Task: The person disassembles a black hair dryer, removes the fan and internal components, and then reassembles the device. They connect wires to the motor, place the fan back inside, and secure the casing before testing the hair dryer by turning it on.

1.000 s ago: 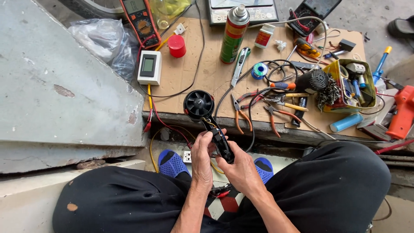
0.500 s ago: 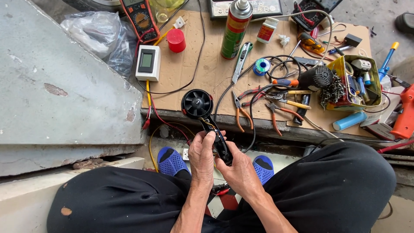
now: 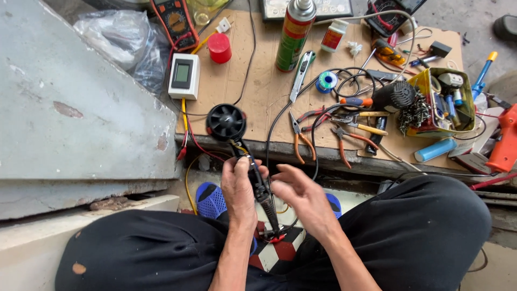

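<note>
The left hand (image 3: 238, 186) is wrapped around a slim black module (image 3: 262, 194) with wires at both ends, gripping its upper part so the body stays steady over the lap; the right hand (image 3: 299, 196) is half open, its fingers (image 3: 281, 173) curled toward the module from 3 o'clock, and whether they touch it cannot be told. The module sits between the two hands, just below the board edge (image 3: 258, 148); its lower end carries red and black leads (image 3: 273, 235) hanging toward the tiled floor; its upper end runs by short wires to a black round fan unit (image 3: 226, 122) at 12 o'clock from the left hand, resting on the board edge, a position that keeps the wires slack.

A white box meter (image 3: 183, 75) lies at 11 o'clock from the fan, joined by yellow and red wires (image 3: 184, 121); a red cap (image 3: 219, 47) sits beyond it. A green spray can (image 3: 293, 33) stands upright at 1 o'clock; orange-handled pliers (image 3: 299, 136) and further hand tools lie at 2 o'clock, near the right hand; a yellow tray (image 3: 425, 81) of small parts sits well apart at 2 o'clock.
</note>
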